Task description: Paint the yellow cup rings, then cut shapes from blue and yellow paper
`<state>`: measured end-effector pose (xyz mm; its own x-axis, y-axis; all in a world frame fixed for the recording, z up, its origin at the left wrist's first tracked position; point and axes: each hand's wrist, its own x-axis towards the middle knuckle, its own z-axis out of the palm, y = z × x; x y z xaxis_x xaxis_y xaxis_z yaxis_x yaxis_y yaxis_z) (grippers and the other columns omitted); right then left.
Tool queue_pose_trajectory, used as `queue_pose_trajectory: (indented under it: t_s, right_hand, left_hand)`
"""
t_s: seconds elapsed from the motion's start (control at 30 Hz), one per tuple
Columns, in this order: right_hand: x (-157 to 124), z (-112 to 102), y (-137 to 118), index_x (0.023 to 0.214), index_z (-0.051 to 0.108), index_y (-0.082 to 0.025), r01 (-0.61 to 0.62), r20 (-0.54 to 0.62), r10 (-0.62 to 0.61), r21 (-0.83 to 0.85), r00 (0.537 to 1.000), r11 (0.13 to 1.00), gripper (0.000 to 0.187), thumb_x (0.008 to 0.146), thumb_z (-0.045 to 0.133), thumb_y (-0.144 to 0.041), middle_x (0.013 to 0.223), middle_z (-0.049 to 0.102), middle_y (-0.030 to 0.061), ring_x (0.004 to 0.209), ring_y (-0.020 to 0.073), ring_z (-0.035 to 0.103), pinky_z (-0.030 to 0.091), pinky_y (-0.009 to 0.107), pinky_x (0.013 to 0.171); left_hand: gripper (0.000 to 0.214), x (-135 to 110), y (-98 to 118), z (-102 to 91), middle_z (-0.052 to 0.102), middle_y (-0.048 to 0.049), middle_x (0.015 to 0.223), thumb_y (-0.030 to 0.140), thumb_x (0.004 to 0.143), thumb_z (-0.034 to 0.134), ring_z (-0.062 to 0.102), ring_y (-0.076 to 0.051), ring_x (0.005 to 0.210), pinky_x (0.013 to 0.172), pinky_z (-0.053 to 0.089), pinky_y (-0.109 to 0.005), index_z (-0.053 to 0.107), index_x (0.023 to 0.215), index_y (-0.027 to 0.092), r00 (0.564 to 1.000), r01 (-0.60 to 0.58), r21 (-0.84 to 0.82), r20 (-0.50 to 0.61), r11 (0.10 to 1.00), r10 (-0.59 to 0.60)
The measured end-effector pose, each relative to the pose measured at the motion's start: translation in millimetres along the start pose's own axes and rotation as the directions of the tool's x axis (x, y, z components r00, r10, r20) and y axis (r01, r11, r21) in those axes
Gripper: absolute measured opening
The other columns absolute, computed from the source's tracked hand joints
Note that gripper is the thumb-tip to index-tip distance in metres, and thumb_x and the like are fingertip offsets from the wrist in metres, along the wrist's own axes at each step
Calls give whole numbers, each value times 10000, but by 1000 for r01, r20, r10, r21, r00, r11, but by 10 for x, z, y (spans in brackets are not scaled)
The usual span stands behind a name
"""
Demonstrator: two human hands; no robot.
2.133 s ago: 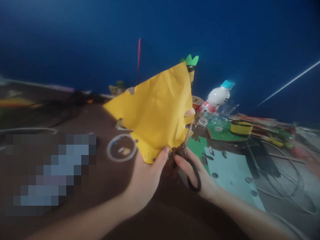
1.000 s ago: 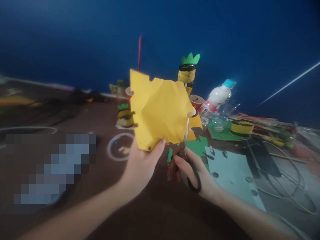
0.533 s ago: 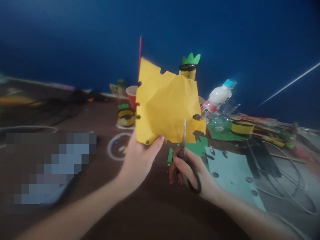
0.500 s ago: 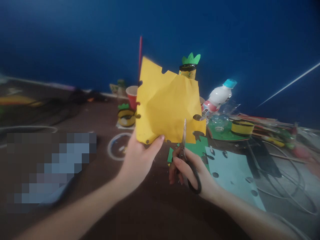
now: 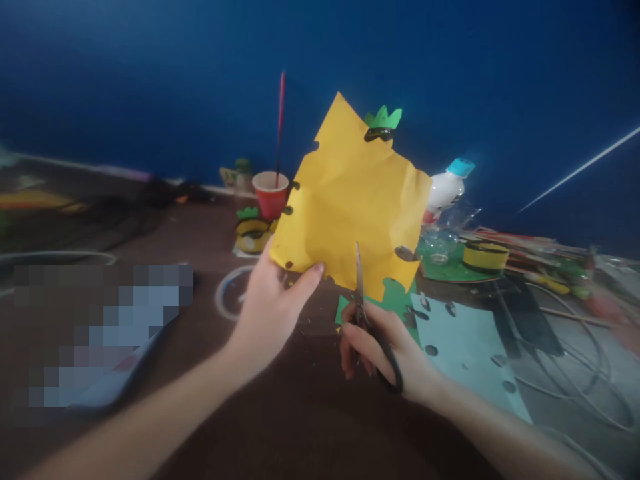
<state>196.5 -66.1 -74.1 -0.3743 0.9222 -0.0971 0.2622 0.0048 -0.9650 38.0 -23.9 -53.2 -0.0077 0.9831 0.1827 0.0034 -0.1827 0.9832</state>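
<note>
A sheet of yellow paper [image 5: 355, 200] with rounded bites cut along its edges is held up, tilted, in front of me. My left hand [image 5: 273, 300] pinches its lower left corner, thumb on the near face and fingers hidden behind. In my right hand [image 5: 377, 337] is a pair of scissors [image 5: 359, 273] with dark handles, blades pointing up and looking closed or nearly so. One blade shows in front of the sheet's lower edge; whether the other lies behind it I cannot tell. Below lie green paper [image 5: 400, 303] and a pale blue sheet [image 5: 465, 353] with cut holes.
Behind the sheet stand a red cup [image 5: 270, 197] with a straw and a white bottle [image 5: 446, 190] with a blue cap. A roll of tape [image 5: 220, 297] is left of centre. Cables [image 5: 575, 373] and a yellow-black ring [image 5: 484, 258] are at right. A blue wall [image 5: 200, 80] closes the back.
The yellow paper has turned clockwise and its top has moved right, uncovering the red cup and covering more of the bottle. The scissors have shifted slightly left and down.
</note>
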Motion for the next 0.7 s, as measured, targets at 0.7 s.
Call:
queue_pose_trajectory:
  t_s: [0.7]
  right_hand:
    - [9,16,-46,762,405,-198,-99,109,97,9,989,995,181,865,463,-335,481,526,-46,424,91,513,432,212,442]
  left_hand:
    - [263,80,37,-89,692,-17,945,261,772,614,643,-161,806,697,514,-262,602,1027,198,999,-6,101,45,995,2]
